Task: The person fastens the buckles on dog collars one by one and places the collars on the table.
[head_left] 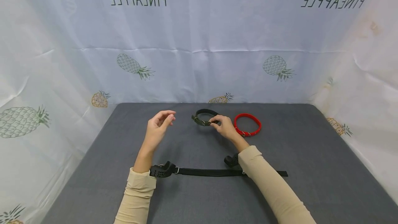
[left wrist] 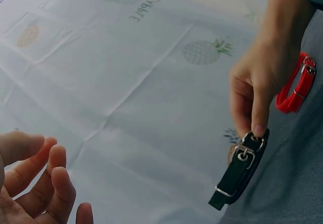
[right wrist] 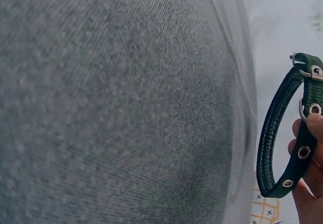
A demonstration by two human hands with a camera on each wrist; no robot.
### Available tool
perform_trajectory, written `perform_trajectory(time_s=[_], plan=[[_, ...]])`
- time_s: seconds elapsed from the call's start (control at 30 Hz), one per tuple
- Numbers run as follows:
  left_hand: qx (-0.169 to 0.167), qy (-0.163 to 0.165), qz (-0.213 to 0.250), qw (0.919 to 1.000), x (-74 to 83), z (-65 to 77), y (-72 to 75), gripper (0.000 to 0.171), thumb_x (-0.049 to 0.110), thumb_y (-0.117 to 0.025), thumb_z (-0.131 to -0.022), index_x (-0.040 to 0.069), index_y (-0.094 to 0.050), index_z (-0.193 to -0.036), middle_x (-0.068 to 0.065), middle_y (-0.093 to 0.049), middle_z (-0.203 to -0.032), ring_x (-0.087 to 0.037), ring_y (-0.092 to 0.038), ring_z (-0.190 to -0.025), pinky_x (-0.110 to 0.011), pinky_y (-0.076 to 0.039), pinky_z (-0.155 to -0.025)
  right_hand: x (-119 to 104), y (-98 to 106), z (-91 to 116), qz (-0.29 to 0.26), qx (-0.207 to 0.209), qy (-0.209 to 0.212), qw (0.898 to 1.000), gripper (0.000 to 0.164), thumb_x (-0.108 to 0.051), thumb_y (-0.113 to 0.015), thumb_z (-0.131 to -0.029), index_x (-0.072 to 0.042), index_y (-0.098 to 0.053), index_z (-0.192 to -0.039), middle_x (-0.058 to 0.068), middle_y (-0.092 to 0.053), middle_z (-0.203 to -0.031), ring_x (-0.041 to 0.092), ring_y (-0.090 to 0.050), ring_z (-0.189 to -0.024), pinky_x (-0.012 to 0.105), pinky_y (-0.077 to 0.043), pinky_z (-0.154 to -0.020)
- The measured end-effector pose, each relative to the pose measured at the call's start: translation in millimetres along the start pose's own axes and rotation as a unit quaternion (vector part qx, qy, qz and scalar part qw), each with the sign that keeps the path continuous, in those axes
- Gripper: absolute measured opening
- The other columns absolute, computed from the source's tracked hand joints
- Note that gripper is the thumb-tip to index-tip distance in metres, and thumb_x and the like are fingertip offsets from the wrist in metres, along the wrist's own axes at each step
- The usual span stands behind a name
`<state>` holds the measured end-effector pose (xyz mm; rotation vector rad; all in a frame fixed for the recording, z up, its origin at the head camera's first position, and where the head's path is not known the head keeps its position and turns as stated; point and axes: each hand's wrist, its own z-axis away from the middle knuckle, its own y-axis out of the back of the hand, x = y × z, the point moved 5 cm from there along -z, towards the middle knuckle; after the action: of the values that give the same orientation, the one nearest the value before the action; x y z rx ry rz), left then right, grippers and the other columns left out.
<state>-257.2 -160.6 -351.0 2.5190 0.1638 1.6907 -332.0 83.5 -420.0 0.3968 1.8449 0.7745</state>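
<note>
My right hand (head_left: pixel 224 126) pinches a dark green pet collar (head_left: pixel 199 122) between thumb and fingers. The collar is buckled into a loop and has metal eyelets and a buckle, seen close in the right wrist view on the collar (right wrist: pixel 275 133). Over the table's left part my left hand (head_left: pixel 156 127) is raised, its fingers loosely bent with nothing in them. Just right of the right hand, a red collar (head_left: pixel 257 123) lies in a closed loop. A black strap (head_left: pixel 205 172) stretches out straight nearer the front, partly hidden by the right forearm.
Dark grey cloth covers the table (head_left: pixel 102 182). White curtains printed with pineapples (head_left: pixel 199 75) hang at the back and both sides. Black devices (head_left: pixel 163 170) sit at the wrists, the left one overlapping the strap's end in the head view.
</note>
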Motion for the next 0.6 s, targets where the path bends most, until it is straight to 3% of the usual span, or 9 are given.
perform_trajectory(time_s=[0.27, 0.6], plan=[[0.001, 0.002, 0.002, 1.0000, -0.1, 0.2, -0.5, 0.024, 0.012, -0.055, -0.098, -0.005, -0.061, -0.114, 0.015, -0.062, -0.088, 0.000, -0.056, -0.078, -0.015, -0.049, -0.078, 6.3, -2.1, -4.2, 0.026, -0.013, 0.007, 1.000, 0.018, -0.007, -0.064, -0.091, 0.000, -0.071, -0.107, 0.018, -0.069, -0.110, 0.031, -0.065, -0.096, 0.033, -0.052, -0.070], [-0.001, 0.001, 0.000, 1.0000, -0.2, 0.5, -1.2, 0.025, 0.012, -0.054, -0.099, -0.006, -0.061, -0.115, 0.016, -0.062, -0.088, 0.000, -0.056, -0.078, -0.015, -0.049, -0.077, 16.0, -5.4, -6.4, 0.061, -0.022, 0.030, 0.997, 0.014, -0.004, -0.067, -0.088, 0.000, -0.073, -0.100, 0.017, -0.071, -0.104, 0.033, -0.065, -0.097, 0.044, -0.054, -0.085]])
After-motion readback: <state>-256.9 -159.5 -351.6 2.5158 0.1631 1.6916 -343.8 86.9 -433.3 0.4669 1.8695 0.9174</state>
